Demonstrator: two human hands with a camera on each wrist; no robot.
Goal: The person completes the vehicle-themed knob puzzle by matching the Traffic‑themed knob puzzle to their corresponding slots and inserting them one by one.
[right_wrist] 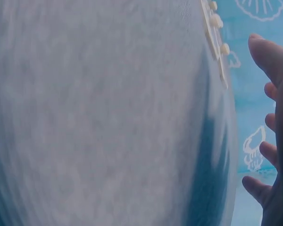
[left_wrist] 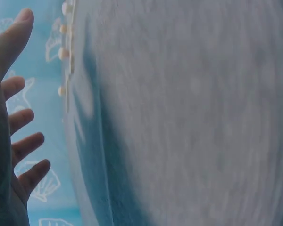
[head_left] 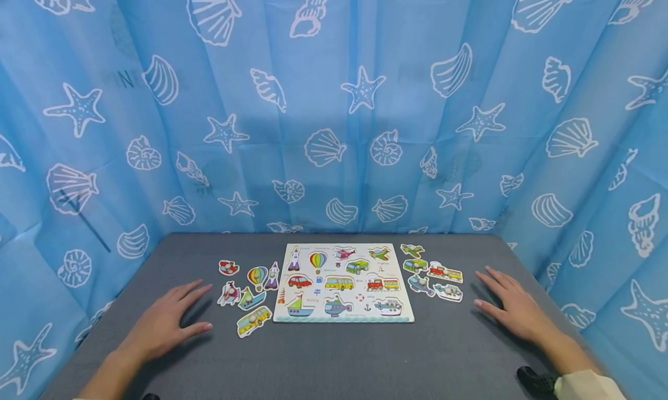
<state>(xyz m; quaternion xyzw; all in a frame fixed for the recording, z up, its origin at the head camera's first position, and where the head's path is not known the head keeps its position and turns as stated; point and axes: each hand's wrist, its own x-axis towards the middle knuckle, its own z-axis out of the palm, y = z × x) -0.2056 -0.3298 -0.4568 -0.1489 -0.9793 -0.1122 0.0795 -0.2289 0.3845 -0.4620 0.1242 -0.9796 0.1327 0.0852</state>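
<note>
My left hand is spread over the left of the table with nothing in it, nearest to several loose knobbed puzzle pieces: a red car, a helicopter, a sailboat, a balloon, a rocket and a yellow bus. Over on the right, my right hand holds nothing either, its fingers spread toward a train, a ship, a submarine, a green truck and a plane. Between both groups lies the puzzle board with matching printed vehicles.
A grey cloth covers the table. Blue curtains with white shells and starfish hang behind it and along both sides. A black wrist strap shows beside the right forearm.
</note>
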